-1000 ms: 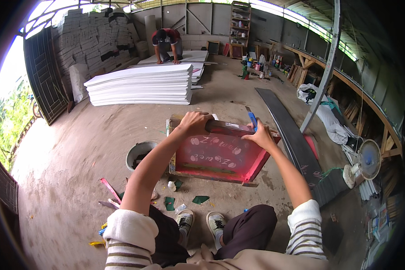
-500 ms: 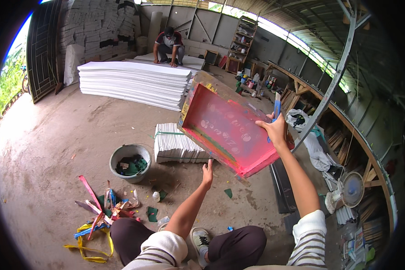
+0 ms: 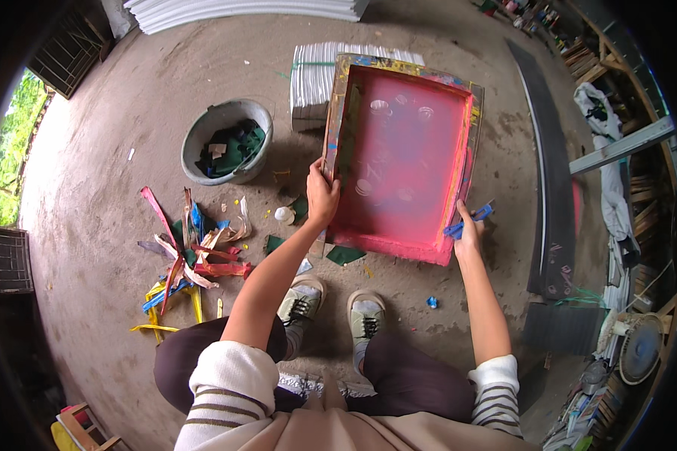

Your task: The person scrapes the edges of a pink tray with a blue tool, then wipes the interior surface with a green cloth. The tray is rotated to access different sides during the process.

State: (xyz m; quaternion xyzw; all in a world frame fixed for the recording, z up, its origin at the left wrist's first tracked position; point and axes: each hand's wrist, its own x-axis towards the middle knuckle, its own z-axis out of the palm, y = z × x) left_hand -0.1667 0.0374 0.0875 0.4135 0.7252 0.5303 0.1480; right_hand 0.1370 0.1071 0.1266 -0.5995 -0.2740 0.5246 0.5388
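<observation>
A wooden screen-printing frame (image 3: pixel 410 158) with a pink-stained mesh and paint-splashed edges is held tilted in front of me, above the floor. My left hand (image 3: pixel 323 197) grips its left edge near the lower corner, thumb on the inner side. At the lower right edge, my right hand (image 3: pixel 468 231) holds the frame and also a slim blue tool (image 3: pixel 470 220), which looks like a utility knife. The tool lies crosswise under the fingers, sticking out past the hand. Faint pale markings show on the mesh.
A grey bucket (image 3: pixel 227 141) with dark green scraps stands left of the frame. Colourful strips (image 3: pixel 195 252) lie in a heap nearer me. Behind the frame sits a tied stack of white sheets (image 3: pixel 308 86). A long black panel (image 3: pixel 541 173) and a fan (image 3: pixel 641 349) are at right.
My view has tipped down, and the other person is out of sight. The frame has turned more upright and come closer. My left hand, free before, now grips its left edge.
</observation>
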